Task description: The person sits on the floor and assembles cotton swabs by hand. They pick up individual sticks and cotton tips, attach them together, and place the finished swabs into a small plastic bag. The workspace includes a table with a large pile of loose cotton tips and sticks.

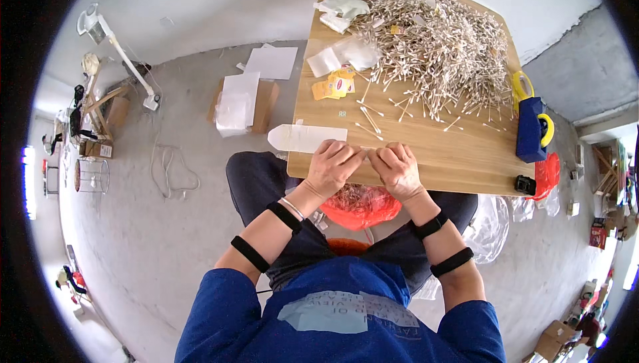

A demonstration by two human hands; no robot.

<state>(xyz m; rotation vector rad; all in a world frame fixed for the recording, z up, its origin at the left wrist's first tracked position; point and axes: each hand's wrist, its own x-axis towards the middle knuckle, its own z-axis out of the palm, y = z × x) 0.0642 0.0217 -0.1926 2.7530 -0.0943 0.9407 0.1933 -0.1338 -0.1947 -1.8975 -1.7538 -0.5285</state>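
- My white card [305,138] lies on the table [452,160], its pointed end over the left edge.
- My left hand [333,165] is just beside the card, fingers bent in; I cannot tell what they grip, if anything.
- Yellow labels [333,87] lie farther back.
- Loose swabs [371,120] lie just beyond my hands.
- My right hand [397,171] nearly meets the left, fingers also curled, their grip hidden from me.
- The swab heap [446,56] spreads behind.
- A blue tape dispenser [530,131] stands far right.
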